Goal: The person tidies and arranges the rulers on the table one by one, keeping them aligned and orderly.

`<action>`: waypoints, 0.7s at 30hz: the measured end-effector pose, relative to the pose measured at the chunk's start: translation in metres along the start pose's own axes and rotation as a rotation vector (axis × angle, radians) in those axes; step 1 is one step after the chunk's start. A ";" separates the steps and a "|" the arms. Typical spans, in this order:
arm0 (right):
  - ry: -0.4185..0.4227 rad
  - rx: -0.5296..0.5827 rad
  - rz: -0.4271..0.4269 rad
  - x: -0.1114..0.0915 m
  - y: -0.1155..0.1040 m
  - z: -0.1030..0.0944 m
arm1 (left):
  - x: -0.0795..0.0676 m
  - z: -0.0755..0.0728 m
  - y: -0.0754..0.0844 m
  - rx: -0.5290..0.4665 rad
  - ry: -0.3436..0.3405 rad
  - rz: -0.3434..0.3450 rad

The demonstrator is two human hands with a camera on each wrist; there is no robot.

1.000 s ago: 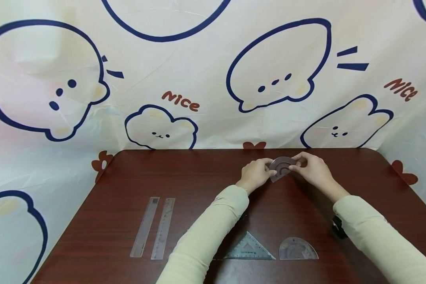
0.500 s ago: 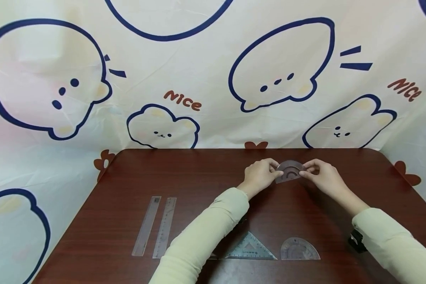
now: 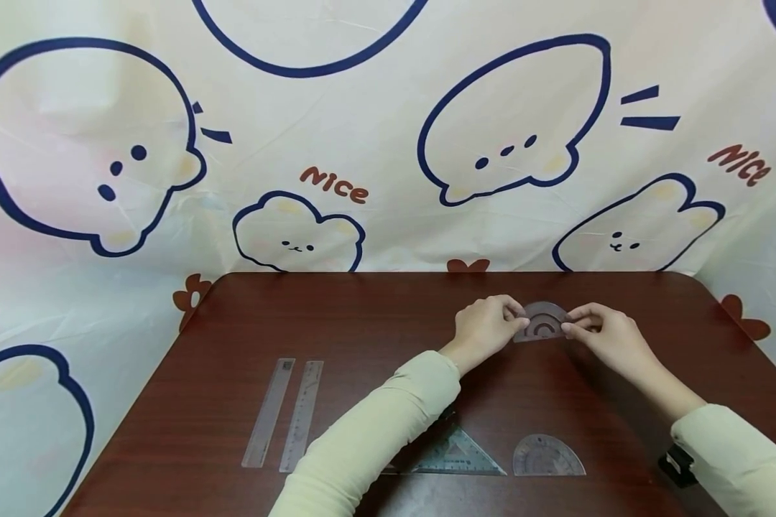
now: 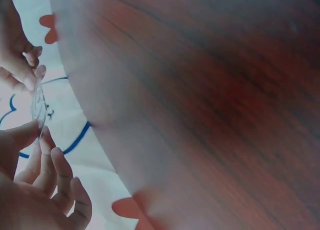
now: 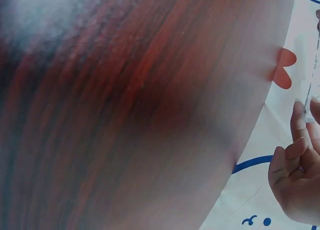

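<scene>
A clear protractor (image 3: 544,322) is held up over the far part of the table, its curved edge uppermost and its straight edge slightly tilted. My left hand (image 3: 488,328) pinches its left end between thumb and fingers. At the other end, my right hand (image 3: 611,337) grips it with thumb and forefinger. The left wrist view shows the protractor (image 4: 39,107) nearly edge-on between both hands. In the right wrist view only part of the right hand (image 5: 300,175) shows at the right border, with a thin strip of the protractor (image 5: 312,84).
A second protractor (image 3: 548,457) lies near the front of the brown table (image 3: 375,316). Left of it is a set square (image 3: 459,456), partly hidden by the left sleeve. Two clear rulers, one (image 3: 268,413) beside the other (image 3: 302,416), lie farther left. A printed curtain (image 3: 388,143) stands behind.
Both hands have moved right and slightly nearer with the protractor between them. Its straight edge has turned from a steep slant to almost level. The pieces on the table stay put.
</scene>
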State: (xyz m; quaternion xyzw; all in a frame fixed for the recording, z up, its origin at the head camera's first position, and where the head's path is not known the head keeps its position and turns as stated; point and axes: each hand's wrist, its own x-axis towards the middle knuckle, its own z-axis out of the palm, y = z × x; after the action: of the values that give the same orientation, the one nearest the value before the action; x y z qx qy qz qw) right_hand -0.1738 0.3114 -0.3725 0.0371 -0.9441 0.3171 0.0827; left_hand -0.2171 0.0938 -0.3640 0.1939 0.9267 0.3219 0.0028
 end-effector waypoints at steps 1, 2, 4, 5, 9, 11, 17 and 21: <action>0.008 -0.007 -0.004 -0.001 -0.001 -0.001 | -0.001 0.000 0.002 0.003 0.004 0.001; 0.014 -0.012 -0.005 -0.003 -0.001 -0.001 | -0.003 -0.001 0.003 0.003 0.005 0.003; 0.025 -0.024 -0.006 -0.006 -0.002 -0.003 | -0.005 -0.001 0.007 0.006 0.007 0.010; 0.030 -0.029 -0.006 -0.008 -0.002 -0.004 | -0.006 -0.002 0.008 0.007 0.007 0.014; 0.043 -0.038 -0.002 -0.018 -0.003 -0.010 | -0.010 -0.001 0.014 0.012 -0.007 0.028; 0.049 -0.038 -0.001 -0.022 -0.005 -0.013 | -0.012 -0.002 0.016 0.010 -0.014 0.034; 0.058 -0.056 0.002 -0.032 -0.007 -0.020 | -0.018 -0.004 0.021 -0.009 -0.041 0.052; 0.057 -0.072 0.005 -0.039 -0.005 -0.022 | -0.022 -0.004 0.026 -0.016 -0.068 0.045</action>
State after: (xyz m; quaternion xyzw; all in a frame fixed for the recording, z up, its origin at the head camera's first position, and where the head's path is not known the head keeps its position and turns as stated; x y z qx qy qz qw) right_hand -0.1317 0.3212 -0.3588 0.0226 -0.9522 0.2842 0.1100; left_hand -0.1878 0.1018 -0.3482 0.2254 0.9189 0.3226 0.0286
